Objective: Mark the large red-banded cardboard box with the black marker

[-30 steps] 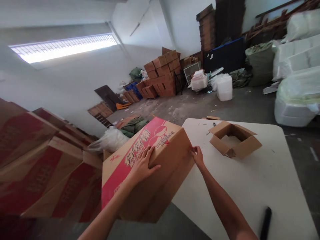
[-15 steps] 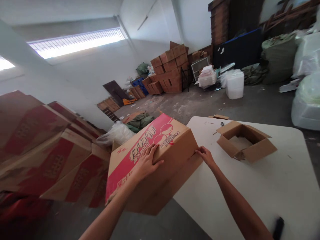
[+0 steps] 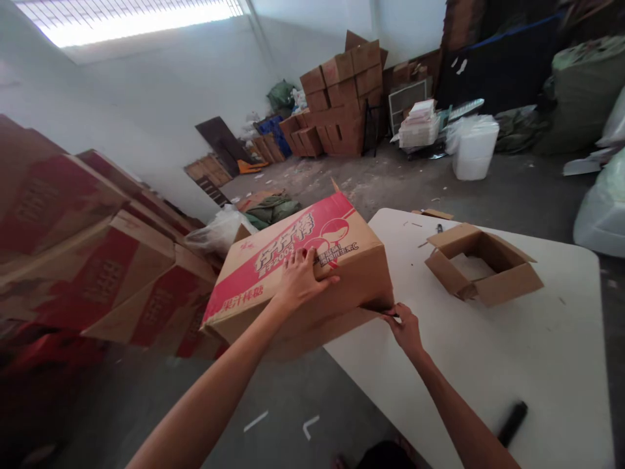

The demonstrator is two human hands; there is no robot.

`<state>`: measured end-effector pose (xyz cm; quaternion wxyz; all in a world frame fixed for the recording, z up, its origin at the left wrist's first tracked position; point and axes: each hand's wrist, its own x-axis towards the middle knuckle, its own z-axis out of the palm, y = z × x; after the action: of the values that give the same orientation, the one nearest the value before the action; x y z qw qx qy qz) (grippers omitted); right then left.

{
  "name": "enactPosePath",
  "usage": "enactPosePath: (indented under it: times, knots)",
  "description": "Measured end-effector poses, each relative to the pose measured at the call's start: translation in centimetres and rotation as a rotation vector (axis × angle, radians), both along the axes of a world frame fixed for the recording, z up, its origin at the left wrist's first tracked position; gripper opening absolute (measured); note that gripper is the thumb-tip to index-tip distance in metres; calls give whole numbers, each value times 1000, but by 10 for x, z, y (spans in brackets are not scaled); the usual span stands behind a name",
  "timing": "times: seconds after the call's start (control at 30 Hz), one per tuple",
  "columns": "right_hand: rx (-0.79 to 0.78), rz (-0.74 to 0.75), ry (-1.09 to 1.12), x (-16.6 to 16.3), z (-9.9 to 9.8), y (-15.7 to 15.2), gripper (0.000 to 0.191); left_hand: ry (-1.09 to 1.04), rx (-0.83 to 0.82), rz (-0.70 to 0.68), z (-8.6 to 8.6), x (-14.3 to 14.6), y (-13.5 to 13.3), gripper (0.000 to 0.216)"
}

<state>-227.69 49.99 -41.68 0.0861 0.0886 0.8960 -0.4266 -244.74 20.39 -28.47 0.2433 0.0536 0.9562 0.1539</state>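
Note:
A large brown carton [image 3: 342,280] with a red printed panel rests tilted on the left edge of a white table [image 3: 488,365], hanging partly over the floor. My left hand [image 3: 303,277] lies flat on its top side, fingers spread across the print. At the carton's lower right corner my right hand [image 3: 404,327] pinches the edge of a bottom flap. A small open cardboard box [image 3: 508,283] sits farther back on the table, apart from both hands.
Red-and-brown cartons [image 3: 97,260] are stacked at the left. A black cylinder [image 3: 512,422] lies near the table's front edge. Stacked brown boxes [image 3: 342,91], a white container [image 3: 473,153] and bags stand on the far floor.
The carton has tipped so that its top faces me more. My left hand slid up over the print. My right hand dropped from the side edge to the lower flap.

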Motion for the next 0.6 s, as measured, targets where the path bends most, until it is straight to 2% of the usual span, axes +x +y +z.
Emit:
enactPosePath:
  times: [0.1,0.2,0.27,0.33,0.43,0.6]
  knots:
    - [288,287,-53,-19,11,-11,17,14,14,-21,1,5,-1,93]
    - [489,513,-152,-45,15,-45,12,33,-9,6,2,10,6,94]
    - [552,500,-182,-50,12,-69,5,52,-57,63,0,12,12,98]
    - [596,414,-135,-42,6,-81,5,78,-94,109,-3,11,19,106]
    - [554,351,28,-19,-2,-78,11,117,-91,98,-10,5,24,111]
    - [461,384,222,9,0,-64,25,115,-97,42,-15,-4,17,107]
